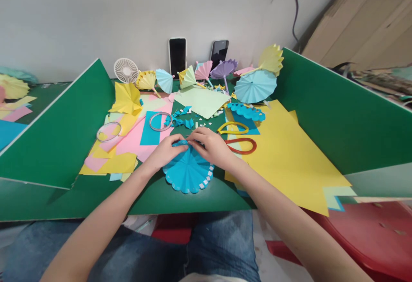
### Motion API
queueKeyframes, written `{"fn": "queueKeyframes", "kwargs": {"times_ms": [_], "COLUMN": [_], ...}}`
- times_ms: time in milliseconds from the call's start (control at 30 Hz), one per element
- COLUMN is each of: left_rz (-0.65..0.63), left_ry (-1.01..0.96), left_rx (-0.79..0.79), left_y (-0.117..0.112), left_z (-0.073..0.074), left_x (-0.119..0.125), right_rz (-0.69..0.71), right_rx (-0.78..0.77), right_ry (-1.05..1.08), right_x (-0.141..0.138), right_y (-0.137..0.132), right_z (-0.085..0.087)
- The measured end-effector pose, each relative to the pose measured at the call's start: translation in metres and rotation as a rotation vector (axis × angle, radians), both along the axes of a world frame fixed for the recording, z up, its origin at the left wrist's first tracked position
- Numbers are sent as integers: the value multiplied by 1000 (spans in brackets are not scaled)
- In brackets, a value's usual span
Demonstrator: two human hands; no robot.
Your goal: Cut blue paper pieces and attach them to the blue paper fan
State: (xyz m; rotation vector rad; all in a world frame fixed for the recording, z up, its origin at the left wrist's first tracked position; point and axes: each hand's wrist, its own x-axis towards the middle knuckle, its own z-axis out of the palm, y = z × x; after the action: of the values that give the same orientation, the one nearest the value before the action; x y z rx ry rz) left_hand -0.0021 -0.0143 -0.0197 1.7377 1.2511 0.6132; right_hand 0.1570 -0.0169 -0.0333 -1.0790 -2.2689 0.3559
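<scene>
A pleated blue paper fan [187, 174] with a scalloped edge lies spread on the green table [193, 200] right in front of me. My left hand [167, 149] pinches its top edge from the left. My right hand [212, 144] presses and pinches the same top fold from the right, fingertips nearly meeting. Small blue paper scraps [180, 121] lie just beyond my hands.
Yellow-handled scissors [232, 128] and red-handled scissors [243, 145] lie right of my hands on a big yellow sheet [289, 157]. Pink, yellow and blue sheets with two tape rings [160, 121] lie left. Finished paper umbrellas [255, 86], a small fan [126, 70] and two phones [177, 55] stand at the back.
</scene>
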Motion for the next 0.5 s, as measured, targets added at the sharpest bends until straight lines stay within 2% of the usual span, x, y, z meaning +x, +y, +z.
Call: {"fn": "queueKeyframes", "kwargs": {"times_ms": [200,500], "left_rz": [8,-9], "left_ry": [-16,-29], "left_rx": [-33,-54], "left_y": [0,-1], "left_z": [0,2], "left_x": [0,0], "right_rz": [-21,-86], "right_rx": [-30,41], "right_ry": [44,-58], "right_x": [0,-2], "right_y": [2,0], "right_z": [0,2]}}
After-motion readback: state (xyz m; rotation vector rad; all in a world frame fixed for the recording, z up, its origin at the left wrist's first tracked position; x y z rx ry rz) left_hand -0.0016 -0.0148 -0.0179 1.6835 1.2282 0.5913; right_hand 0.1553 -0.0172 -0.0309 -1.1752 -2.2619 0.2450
